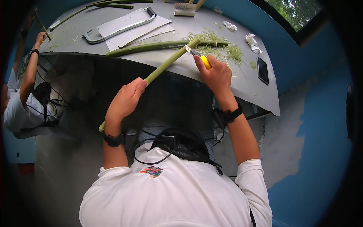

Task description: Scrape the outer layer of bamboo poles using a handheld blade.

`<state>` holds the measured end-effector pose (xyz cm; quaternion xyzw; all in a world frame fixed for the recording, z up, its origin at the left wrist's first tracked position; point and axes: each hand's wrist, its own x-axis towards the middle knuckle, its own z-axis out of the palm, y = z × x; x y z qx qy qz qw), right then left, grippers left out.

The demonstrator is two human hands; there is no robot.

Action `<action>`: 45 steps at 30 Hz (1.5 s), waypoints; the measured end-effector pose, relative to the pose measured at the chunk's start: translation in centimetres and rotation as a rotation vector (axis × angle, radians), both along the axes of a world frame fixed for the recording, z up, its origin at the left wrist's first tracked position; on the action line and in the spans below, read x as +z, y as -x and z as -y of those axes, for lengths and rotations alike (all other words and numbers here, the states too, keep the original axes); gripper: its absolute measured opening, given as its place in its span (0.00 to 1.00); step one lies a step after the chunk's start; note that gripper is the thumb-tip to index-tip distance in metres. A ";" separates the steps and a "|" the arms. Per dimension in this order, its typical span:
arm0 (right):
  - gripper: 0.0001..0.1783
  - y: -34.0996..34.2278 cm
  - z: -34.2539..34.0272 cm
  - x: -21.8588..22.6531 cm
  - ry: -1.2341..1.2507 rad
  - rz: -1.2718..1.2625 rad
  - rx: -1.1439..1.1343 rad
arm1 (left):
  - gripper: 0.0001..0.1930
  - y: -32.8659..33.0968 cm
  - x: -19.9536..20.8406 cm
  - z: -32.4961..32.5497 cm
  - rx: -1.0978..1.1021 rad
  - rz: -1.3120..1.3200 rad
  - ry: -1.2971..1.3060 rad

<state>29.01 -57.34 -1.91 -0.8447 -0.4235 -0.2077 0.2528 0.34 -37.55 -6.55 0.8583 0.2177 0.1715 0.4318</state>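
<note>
Between the left hand (pixel 126 97) and the right hand (pixel 217 73), a long, round, pale yellow-green plant stalk (pixel 166 63) slants upward across the near edge of a grey, smooth-topped desk (pixel 206 22). The left hand is clamped on the stalk's lower half, and the lower end emerges to the left of its wrist. The right hand is closed round a yellow-handled knife (pixel 205 61), whose short metal blade (pixel 188 49) lies at the stalk's far end; whether its edge bites cannot be told. Beyond the right hand spreads a loose heap of fine, pale green shavings (pixel 234 53). Beyond the left hand lies a dark green, round stalk (pixel 151 47), its right end among the shavings; farther off, a silver-framed, black-handled hacksaw (pixel 121 31) rests on flat white paper sheets (pixel 160 29). To the right of the right hand lie a flat black phone (pixel 262 70) and, beyond it, crumpled white tissue (pixel 252 42). Judged by colour and debris, scraping is well advanced: the held stalk appears pale along most of its visible length, the far end seems the portion being worked, and the dark stalk on the desk appears largely unscraped.
</note>
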 end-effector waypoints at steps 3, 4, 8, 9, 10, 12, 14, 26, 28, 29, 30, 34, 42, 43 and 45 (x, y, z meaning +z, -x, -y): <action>0.41 0.2 -0.2 0.5 0.024 -0.017 0.057 | 0.31 -1.5 0.8 0.7 0.009 -0.022 -0.021; 0.40 0.2 -0.2 0.4 0.024 -0.016 0.071 | 0.32 -2.0 1.1 0.9 0.010 -0.032 -0.028; 0.40 0.3 -0.5 0.2 0.046 0.000 0.094 | 0.31 -3.7 0.8 1.3 0.039 -0.035 -0.098; 0.40 0.3 -0.6 0.3 0.057 0.008 0.093 | 0.31 -4.0 0.8 1.6 0.057 -0.038 -0.128; 0.40 0.4 -0.6 0.3 0.063 0.000 0.085 | 0.30 -4.1 1.1 2.0 0.076 -0.043 -0.160; 0.41 0.5 -0.7 0.4 0.076 -0.015 0.071 | 0.29 -4.3 1.4 2.5 0.115 -0.044 -0.217; 0.42 0.4 -0.8 0.2 0.081 -0.028 0.045 | 0.29 -4.2 1.2 2.9 0.151 -0.042 -0.268; 0.44 -0.1 -1.7 0.0 0.117 -0.098 -0.049 | 0.27 -3.1 2.0 3.1 0.209 -0.103 -0.261; 0.44 0.0 -1.6 0.0 0.125 -0.094 -0.065 | 0.27 -2.5 2.0 3.1 0.202 -0.129 -0.258; 0.44 -0.1 -1.6 -0.1 0.124 -0.088 -0.074 | 0.27 -2.2 2.1 3.1 0.201 -0.140 -0.259; 0.44 -0.1 -1.5 -0.1 0.124 -0.081 -0.083 | 0.27 -1.9 2.2 3.1 0.199 -0.132 -0.248; 0.46 0.0 -1.5 -0.1 0.096 -0.088 -0.066 | 0.28 -0.2 1.5 3.1 0.186 -0.092 -0.199; 0.45 -0.3 -1.4 -0.5 0.099 -0.061 -0.075 | 0.30 2.9 1.3 2.1 0.147 -0.073 -0.092; 0.45 -0.3 -1.3 -0.7 0.112 -0.056 -0.076 | 0.30 3.0 1.4 2.0 0.138 -0.089 -0.082; 0.45 -1.0 -1.2 -0.9 0.097 -0.080 -0.105 | 0.30 3.8 1.4 1.6 0.137 -0.096 -0.040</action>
